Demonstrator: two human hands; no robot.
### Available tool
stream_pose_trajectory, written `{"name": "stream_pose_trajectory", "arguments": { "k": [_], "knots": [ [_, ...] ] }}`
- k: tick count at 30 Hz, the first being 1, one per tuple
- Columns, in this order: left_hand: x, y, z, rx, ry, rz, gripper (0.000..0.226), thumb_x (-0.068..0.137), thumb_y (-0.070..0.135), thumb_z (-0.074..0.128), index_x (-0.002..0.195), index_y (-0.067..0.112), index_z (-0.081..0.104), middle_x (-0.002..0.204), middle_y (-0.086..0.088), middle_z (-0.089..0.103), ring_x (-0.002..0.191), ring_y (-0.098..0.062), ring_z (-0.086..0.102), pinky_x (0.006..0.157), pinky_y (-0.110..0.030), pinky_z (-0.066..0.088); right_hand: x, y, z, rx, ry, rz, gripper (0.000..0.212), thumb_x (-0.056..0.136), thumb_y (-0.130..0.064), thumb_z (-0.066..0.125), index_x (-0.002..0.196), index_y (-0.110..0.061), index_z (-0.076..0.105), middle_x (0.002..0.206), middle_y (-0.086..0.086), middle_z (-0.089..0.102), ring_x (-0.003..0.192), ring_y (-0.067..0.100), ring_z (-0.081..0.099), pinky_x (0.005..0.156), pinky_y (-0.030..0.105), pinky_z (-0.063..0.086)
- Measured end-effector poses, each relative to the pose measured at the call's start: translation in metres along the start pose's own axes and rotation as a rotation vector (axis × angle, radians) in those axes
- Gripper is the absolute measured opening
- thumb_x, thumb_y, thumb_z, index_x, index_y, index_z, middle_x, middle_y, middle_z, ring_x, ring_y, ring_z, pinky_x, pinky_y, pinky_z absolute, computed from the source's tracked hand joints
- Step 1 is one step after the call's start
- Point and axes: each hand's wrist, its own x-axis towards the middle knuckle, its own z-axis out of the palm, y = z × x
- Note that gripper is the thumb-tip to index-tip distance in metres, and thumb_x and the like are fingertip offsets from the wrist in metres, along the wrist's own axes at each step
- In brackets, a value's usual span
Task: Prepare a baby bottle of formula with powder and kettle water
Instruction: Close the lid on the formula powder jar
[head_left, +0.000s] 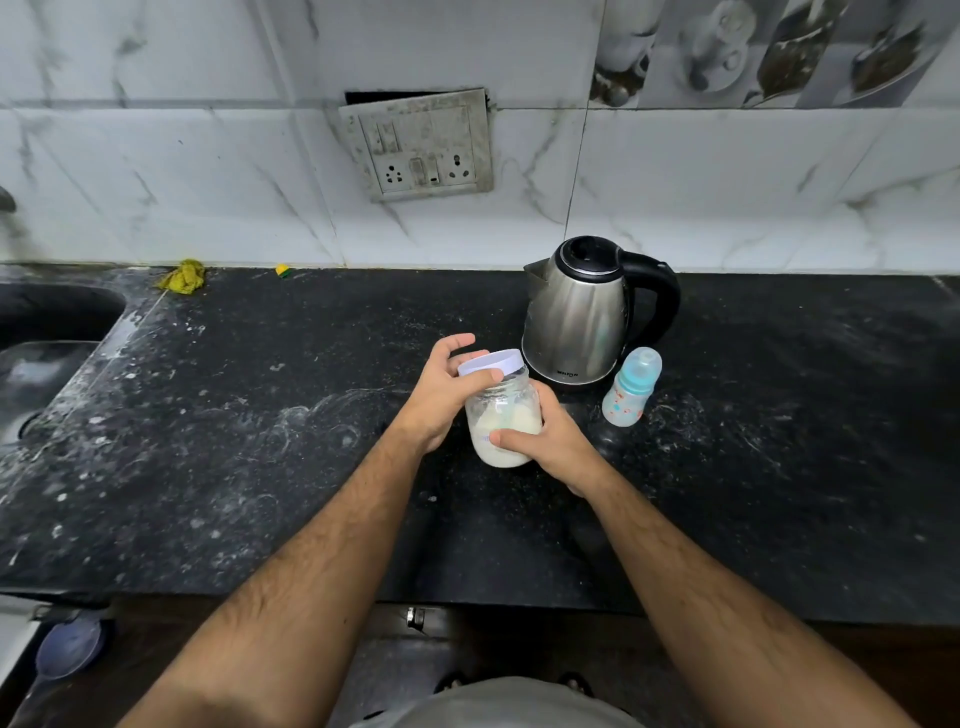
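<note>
A clear jar of pale formula powder (506, 415) stands tilted over the black counter (260, 415), just in front of the kettle. My right hand (550, 441) grips the jar's body from the right. My left hand (447, 387) holds the jar's white lid (493, 362), thumb curled over its front rim; the lid sits slanted on the jar. The steel kettle (582, 317) with a black lid and handle stands behind, its lid down. A small baby bottle (631, 387) with a teal collar and clear teat stands upright to the right of the jar, beside the kettle.
A sink (47, 332) is sunk into the counter at the far left. A yellow cloth (183, 276) and a small yellow-green scrap (282, 270) lie by the tiled wall. A switch and socket plate (418, 148) hangs loose on the wall above.
</note>
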Motion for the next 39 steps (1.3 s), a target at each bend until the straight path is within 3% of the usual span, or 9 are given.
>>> {"name": "stream_pose_trajectory", "arguments": {
  "k": [5,11,15,20,27,30,33,36,39],
  "knots": [
    [-0.002,0.002,-0.002,0.019,-0.054,-0.025,0.067,0.067,0.014,0.079,0.127,0.022,0.048,0.129,-0.016,0.061,0.118,-0.031,0.062,0.098,-0.042,0.053,0.000,-0.007,-0.005,0.046,-0.043,0.013,0.082,0.069,-0.019,0.086,0.139,-0.024,0.044,0.125,-0.003,0.066,0.115,0.014,0.064,0.096,0.032,0.054],
    [0.000,0.009,-0.003,0.006,-0.004,-0.007,0.061,0.068,0.019,0.079,0.123,0.023,0.051,0.127,-0.013,0.064,0.115,-0.029,0.064,0.096,-0.042,0.054,0.001,-0.011,-0.008,0.068,-0.046,0.032,0.099,0.054,-0.032,0.092,0.138,-0.019,0.042,0.128,0.004,0.064,0.115,0.017,0.065,0.097,0.037,0.055],
    [0.001,0.013,-0.004,0.038,-0.019,-0.007,0.065,0.069,0.019,0.080,0.127,0.020,0.050,0.128,-0.011,0.063,0.116,-0.027,0.064,0.098,-0.042,0.053,0.000,-0.011,-0.006,0.022,0.015,0.015,0.083,0.068,-0.017,0.091,0.136,-0.019,0.045,0.125,0.000,0.065,0.113,0.013,0.065,0.097,0.033,0.054],
    [0.003,0.017,-0.005,0.133,-0.013,0.006,0.062,0.079,0.003,0.079,0.131,0.011,0.047,0.123,-0.010,0.065,0.109,-0.021,0.066,0.093,-0.036,0.056,-0.002,-0.014,-0.004,-0.059,0.080,-0.037,0.080,0.068,-0.023,0.091,0.136,-0.021,0.048,0.119,-0.009,0.066,0.107,0.004,0.064,0.092,0.025,0.052],
    [0.002,0.022,-0.006,0.123,-0.051,-0.007,0.055,0.085,0.001,0.071,0.132,0.013,0.046,0.121,-0.008,0.067,0.106,-0.019,0.068,0.088,-0.032,0.056,-0.005,-0.019,-0.004,0.024,0.069,-0.026,0.071,0.073,-0.016,0.087,0.134,-0.018,0.050,0.119,-0.005,0.068,0.107,0.008,0.067,0.086,0.021,0.053],
    [0.000,0.024,-0.009,0.096,-0.101,-0.026,0.046,0.089,0.000,0.066,0.129,0.014,0.048,0.117,-0.005,0.069,0.098,-0.015,0.070,0.083,-0.027,0.056,-0.006,-0.020,-0.007,0.091,0.019,-0.003,0.071,0.073,-0.016,0.087,0.134,-0.015,0.051,0.120,0.001,0.070,0.111,0.015,0.067,0.090,0.026,0.055],
    [-0.003,0.027,-0.010,0.077,-0.137,-0.037,0.045,0.092,0.001,0.061,0.132,0.014,0.047,0.120,-0.006,0.067,0.100,-0.014,0.069,0.088,-0.028,0.055,-0.007,-0.020,-0.011,0.118,-0.021,0.012,0.072,0.070,-0.022,0.085,0.134,-0.015,0.052,0.121,0.004,0.070,0.113,0.019,0.067,0.095,0.035,0.055],
    [-0.001,0.029,-0.012,0.091,-0.175,-0.060,0.055,0.090,0.007,0.065,0.141,0.017,0.046,0.130,-0.007,0.063,0.112,-0.017,0.065,0.098,-0.032,0.050,-0.009,-0.021,-0.012,0.099,-0.007,0.009,0.066,0.076,-0.013,0.084,0.133,-0.015,0.051,0.119,0.002,0.070,0.109,0.013,0.068,0.094,0.032,0.055],
    [-0.002,0.032,-0.005,0.206,-0.188,-0.093,0.067,0.085,0.031,0.068,0.146,0.017,0.042,0.137,-0.004,0.059,0.120,-0.016,0.061,0.105,-0.033,0.046,-0.011,-0.025,-0.010,0.031,0.027,-0.021,0.064,0.076,-0.010,0.084,0.131,-0.016,0.052,0.115,-0.006,0.069,0.099,0.000,0.068,0.084,0.019,0.054]
  ]
}}
